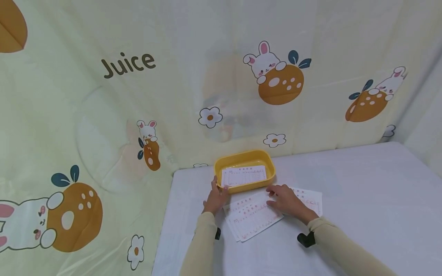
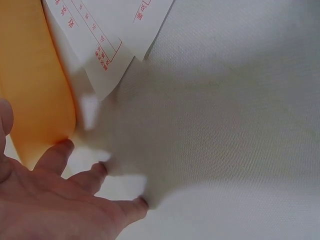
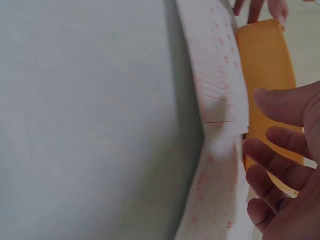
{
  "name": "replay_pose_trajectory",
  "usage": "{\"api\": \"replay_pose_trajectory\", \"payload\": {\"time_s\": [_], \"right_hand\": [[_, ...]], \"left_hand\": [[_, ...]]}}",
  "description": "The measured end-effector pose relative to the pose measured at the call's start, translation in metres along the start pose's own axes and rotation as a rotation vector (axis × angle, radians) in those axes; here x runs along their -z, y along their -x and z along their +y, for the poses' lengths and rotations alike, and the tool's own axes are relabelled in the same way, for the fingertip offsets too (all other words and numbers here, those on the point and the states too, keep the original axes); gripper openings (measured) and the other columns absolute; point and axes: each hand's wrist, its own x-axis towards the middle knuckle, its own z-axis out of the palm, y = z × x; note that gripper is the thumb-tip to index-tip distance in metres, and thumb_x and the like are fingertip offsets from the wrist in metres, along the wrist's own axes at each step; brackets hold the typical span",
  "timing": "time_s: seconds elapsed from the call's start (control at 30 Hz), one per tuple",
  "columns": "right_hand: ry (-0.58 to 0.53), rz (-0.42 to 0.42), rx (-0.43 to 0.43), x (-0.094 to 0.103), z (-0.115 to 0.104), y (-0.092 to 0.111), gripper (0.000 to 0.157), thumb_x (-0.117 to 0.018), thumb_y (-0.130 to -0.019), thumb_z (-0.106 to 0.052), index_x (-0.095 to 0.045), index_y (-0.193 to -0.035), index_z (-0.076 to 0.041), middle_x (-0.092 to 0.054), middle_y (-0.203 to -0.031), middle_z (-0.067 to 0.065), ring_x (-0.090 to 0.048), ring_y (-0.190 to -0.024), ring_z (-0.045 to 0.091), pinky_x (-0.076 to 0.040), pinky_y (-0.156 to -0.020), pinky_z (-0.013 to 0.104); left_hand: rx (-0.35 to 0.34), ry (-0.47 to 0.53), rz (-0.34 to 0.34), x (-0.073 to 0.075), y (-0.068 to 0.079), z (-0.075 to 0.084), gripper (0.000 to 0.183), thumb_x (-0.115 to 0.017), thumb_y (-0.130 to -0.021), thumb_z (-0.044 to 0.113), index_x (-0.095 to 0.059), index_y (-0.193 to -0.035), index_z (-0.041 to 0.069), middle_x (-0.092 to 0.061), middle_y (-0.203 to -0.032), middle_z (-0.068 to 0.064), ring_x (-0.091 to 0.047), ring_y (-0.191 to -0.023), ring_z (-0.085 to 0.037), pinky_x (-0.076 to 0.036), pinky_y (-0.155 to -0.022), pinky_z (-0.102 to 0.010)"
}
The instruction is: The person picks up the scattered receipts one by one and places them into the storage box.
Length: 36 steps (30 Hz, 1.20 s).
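Note:
A yellow tray (image 1: pixel 246 188) stands near the back edge of the table, a printed form slip (image 1: pixel 243 175) lying inside it. My left hand (image 1: pixel 216 197) is at its front left corner, fingers spread against the outer wall in the left wrist view. My right hand (image 1: pixel 288 201) hovers over loose paper slips (image 1: pixel 257 217) in front of the tray, its thumb apart from the loosely bent fingers and nothing between them. Red print and ruled lines mark these slips. More slips (image 1: pixel 312 199) lie beyond the right hand, partly hidden by it.
A white cloth covers the table (image 1: pixel 362 199). Right behind it hangs a pale curtain (image 1: pixel 186 76) printed with rabbits, fruit and flowers. A black wrist strap piece (image 1: pixel 306 240) shows under the right forearm.

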Motion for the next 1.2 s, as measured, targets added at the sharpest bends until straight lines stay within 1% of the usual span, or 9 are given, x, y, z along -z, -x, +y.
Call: {"api": "replay_pose_trajectory", "payload": {"time_s": [0.07, 0.13, 0.23, 0.4, 0.6, 0.77, 1.03, 1.2], "right_hand": [[0.114, 0.007, 0.029, -0.004, 0.001, 0.0, 0.046, -0.085, -0.093, -0.024, -0.069, -0.132, -0.004, -0.068, -0.114, 0.006, -0.056, -0.107, 0.03, -0.052, -0.093, 0.05], [0.202, 0.02, 0.055, -0.008, 0.001, 0.0, 0.05, -0.087, -0.091, -0.029, -0.069, -0.131, -0.004, -0.069, -0.116, 0.01, -0.055, -0.109, 0.033, -0.051, -0.094, 0.052], [0.245, 0.032, 0.083, -0.011, 0.002, 0.0, 0.053, -0.09, -0.088, -0.032, -0.069, -0.128, -0.003, -0.067, -0.114, 0.013, -0.054, -0.108, 0.036, -0.05, -0.093, 0.054], [0.244, 0.033, 0.097, -0.017, 0.005, 0.001, 0.048, -0.091, -0.087, -0.029, -0.069, -0.121, -0.003, -0.065, -0.109, 0.012, -0.054, -0.105, 0.035, -0.049, -0.091, 0.053], [0.197, 0.024, 0.059, -0.021, 0.007, 0.0, 0.044, -0.09, -0.088, -0.025, -0.066, -0.119, -0.003, -0.06, -0.1, 0.006, -0.051, -0.1, 0.032, -0.046, -0.088, 0.049], [0.201, 0.018, 0.044, -0.023, 0.006, -0.001, 0.046, -0.09, -0.089, -0.026, -0.065, -0.118, -0.002, -0.058, -0.098, 0.005, -0.05, -0.099, 0.03, -0.046, -0.087, 0.048], [0.2, 0.034, 0.085, -0.025, 0.008, -0.001, 0.042, -0.088, -0.09, -0.024, -0.067, -0.117, -0.001, -0.063, -0.102, 0.007, -0.052, -0.1, 0.031, -0.047, -0.091, 0.051], [0.152, 0.056, 0.079, -0.026, 0.009, 0.002, 0.034, -0.084, -0.093, -0.018, -0.069, -0.118, -0.001, -0.064, -0.098, 0.004, -0.052, -0.097, 0.028, -0.047, -0.087, 0.047]], "left_hand": [[0.005, 0.0, -0.001, 0.001, 0.001, 0.001, 0.075, -0.049, -0.112, 0.047, -0.013, -0.172, 0.021, -0.038, -0.17, -0.015, -0.038, -0.153, -0.044, -0.006, -0.12, -0.079], [0.008, -0.003, 0.001, 0.001, 0.001, 0.001, 0.075, -0.05, -0.112, 0.047, -0.013, -0.172, 0.021, -0.039, -0.17, -0.015, -0.038, -0.153, -0.044, -0.006, -0.12, -0.079], [0.012, -0.005, 0.0, 0.0, 0.0, 0.001, 0.075, -0.049, -0.112, 0.048, -0.013, -0.172, 0.022, -0.038, -0.17, -0.015, -0.037, -0.153, -0.043, -0.005, -0.121, -0.078], [0.016, -0.003, -0.002, -0.001, -0.001, 0.001, 0.075, -0.05, -0.112, 0.047, -0.013, -0.172, 0.021, -0.037, -0.171, -0.013, -0.038, -0.154, -0.042, -0.005, -0.121, -0.078], [0.02, -0.005, -0.009, -0.001, -0.003, 0.001, 0.076, -0.049, -0.112, 0.049, -0.013, -0.172, 0.022, -0.038, -0.17, -0.012, -0.038, -0.154, -0.042, -0.005, -0.121, -0.078], [0.031, -0.007, -0.003, -0.002, -0.007, -0.001, 0.076, -0.049, -0.111, 0.05, -0.013, -0.172, 0.022, -0.039, -0.17, -0.012, -0.038, -0.154, -0.042, -0.004, -0.121, -0.078], [0.044, -0.009, 0.011, -0.004, -0.006, 0.0, 0.074, -0.049, -0.111, 0.049, -0.014, -0.172, 0.024, -0.04, -0.169, -0.011, -0.039, -0.153, -0.042, -0.005, -0.121, -0.077], [0.039, -0.004, 0.015, -0.003, -0.003, 0.001, 0.075, -0.05, -0.111, 0.049, -0.015, -0.172, 0.024, -0.04, -0.169, -0.012, -0.039, -0.153, -0.042, -0.005, -0.121, -0.077]]}}
